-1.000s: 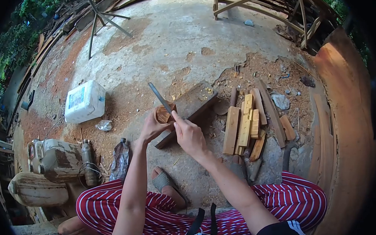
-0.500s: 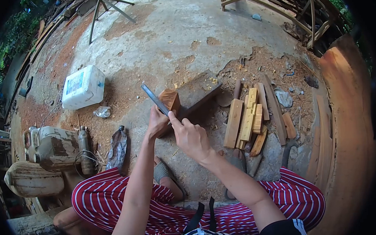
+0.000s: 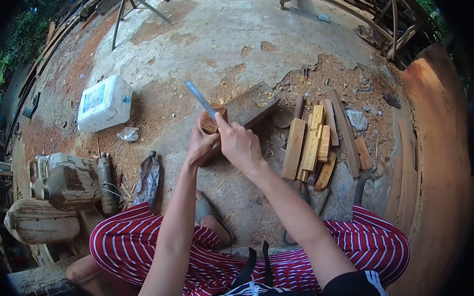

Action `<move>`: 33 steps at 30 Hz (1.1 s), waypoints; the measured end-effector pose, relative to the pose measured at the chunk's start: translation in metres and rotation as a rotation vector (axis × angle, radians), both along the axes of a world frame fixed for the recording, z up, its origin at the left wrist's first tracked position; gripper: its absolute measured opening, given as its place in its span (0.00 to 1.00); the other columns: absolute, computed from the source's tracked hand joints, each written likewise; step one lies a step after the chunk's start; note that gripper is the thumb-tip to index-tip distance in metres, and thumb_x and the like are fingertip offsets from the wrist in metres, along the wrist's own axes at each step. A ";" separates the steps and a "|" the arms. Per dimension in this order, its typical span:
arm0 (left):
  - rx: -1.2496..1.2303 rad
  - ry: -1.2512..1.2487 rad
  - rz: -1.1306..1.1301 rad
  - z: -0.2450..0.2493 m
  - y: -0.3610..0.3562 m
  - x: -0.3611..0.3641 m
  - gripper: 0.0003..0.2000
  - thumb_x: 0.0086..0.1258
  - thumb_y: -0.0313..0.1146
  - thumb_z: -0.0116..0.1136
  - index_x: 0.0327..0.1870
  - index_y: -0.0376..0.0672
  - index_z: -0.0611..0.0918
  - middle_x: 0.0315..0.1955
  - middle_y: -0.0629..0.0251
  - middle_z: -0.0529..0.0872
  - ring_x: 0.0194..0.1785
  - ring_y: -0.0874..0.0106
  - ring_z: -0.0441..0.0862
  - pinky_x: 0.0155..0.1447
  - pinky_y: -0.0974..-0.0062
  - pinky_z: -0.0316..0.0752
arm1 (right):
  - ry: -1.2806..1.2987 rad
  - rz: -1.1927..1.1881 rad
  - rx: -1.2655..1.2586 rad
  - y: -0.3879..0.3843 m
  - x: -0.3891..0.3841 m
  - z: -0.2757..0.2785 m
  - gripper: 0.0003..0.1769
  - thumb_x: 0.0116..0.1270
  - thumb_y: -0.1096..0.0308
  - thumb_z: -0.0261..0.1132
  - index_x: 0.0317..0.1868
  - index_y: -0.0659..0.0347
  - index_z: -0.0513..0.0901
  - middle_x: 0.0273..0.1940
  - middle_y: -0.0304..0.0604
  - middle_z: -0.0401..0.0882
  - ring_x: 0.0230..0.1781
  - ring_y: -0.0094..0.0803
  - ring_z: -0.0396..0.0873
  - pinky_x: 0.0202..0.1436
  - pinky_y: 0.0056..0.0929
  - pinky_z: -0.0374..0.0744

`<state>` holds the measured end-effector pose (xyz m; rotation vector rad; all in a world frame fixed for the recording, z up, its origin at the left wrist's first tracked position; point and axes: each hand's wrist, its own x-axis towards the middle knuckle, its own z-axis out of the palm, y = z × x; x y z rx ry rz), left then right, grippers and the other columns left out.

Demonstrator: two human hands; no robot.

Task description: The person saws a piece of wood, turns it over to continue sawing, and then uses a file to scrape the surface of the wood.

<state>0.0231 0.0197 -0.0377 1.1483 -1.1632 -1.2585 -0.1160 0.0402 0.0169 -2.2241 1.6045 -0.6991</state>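
Observation:
My left hand (image 3: 200, 145) is closed around a reddish-brown wood block (image 3: 209, 127), whose upper end shows a pale, hollow-looking face. My right hand (image 3: 240, 146) grips a long, flat grey metal file (image 3: 199, 98). The file lies slanted across the top of the block, its far end pointing up and left. The near end is hidden inside my right hand. Just beyond both hands, a thick grey wooden beam (image 3: 240, 106) lies on the ground; wood chips are scattered on it.
To the right lie yellow wood pieces (image 3: 313, 144) with planks beside them. A white plastic jug (image 3: 105, 103) stands at the left, near plastic bottles (image 3: 147, 179) and dirty containers (image 3: 70, 181). A large wooden slab (image 3: 441, 153) runs along the far right. Sawdust covers the concrete.
The file has slid forward and right over the block, and my right hand has moved slightly up with it. My left hand has tilted the block, so its top face shows more.

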 end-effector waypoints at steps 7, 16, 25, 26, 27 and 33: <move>0.071 -0.012 0.007 -0.004 -0.001 0.004 0.35 0.59 0.23 0.69 0.69 0.38 0.65 0.57 0.61 0.78 0.58 0.71 0.77 0.62 0.72 0.75 | 0.033 0.068 0.025 0.031 0.005 0.004 0.21 0.72 0.67 0.54 0.64 0.58 0.75 0.31 0.55 0.80 0.27 0.56 0.83 0.30 0.49 0.83; 0.033 0.076 0.021 -0.002 0.000 0.000 0.35 0.57 0.22 0.69 0.68 0.37 0.67 0.55 0.60 0.79 0.57 0.71 0.79 0.63 0.71 0.73 | -0.004 -0.029 -0.025 0.007 0.000 -0.003 0.22 0.71 0.67 0.55 0.65 0.59 0.75 0.29 0.55 0.80 0.26 0.53 0.84 0.30 0.46 0.84; 0.018 0.038 0.000 -0.010 -0.006 0.001 0.39 0.56 0.21 0.68 0.71 0.40 0.63 0.57 0.61 0.77 0.58 0.71 0.77 0.59 0.73 0.76 | -0.088 -0.044 0.042 -0.012 -0.002 -0.004 0.22 0.71 0.68 0.53 0.65 0.60 0.74 0.32 0.59 0.81 0.31 0.57 0.84 0.33 0.49 0.84; 0.010 0.041 -0.001 -0.009 -0.005 0.000 0.39 0.56 0.21 0.68 0.71 0.40 0.63 0.57 0.61 0.77 0.58 0.71 0.77 0.59 0.73 0.76 | -0.106 -0.035 0.036 -0.002 -0.002 -0.003 0.21 0.73 0.67 0.53 0.64 0.61 0.75 0.30 0.59 0.81 0.30 0.59 0.83 0.32 0.50 0.83; 0.022 0.042 0.011 -0.012 -0.006 0.001 0.39 0.56 0.21 0.68 0.71 0.40 0.63 0.57 0.62 0.77 0.58 0.72 0.77 0.59 0.74 0.76 | -0.062 0.011 0.038 0.016 -0.003 -0.001 0.21 0.73 0.67 0.53 0.65 0.60 0.74 0.30 0.58 0.81 0.30 0.59 0.83 0.33 0.50 0.83; 0.006 0.011 0.022 -0.006 -0.006 -0.002 0.35 0.58 0.22 0.68 0.68 0.38 0.66 0.56 0.64 0.79 0.55 0.73 0.79 0.59 0.73 0.76 | -0.190 -0.051 0.084 -0.014 -0.004 -0.004 0.20 0.73 0.68 0.54 0.63 0.61 0.76 0.31 0.60 0.81 0.31 0.57 0.83 0.34 0.50 0.82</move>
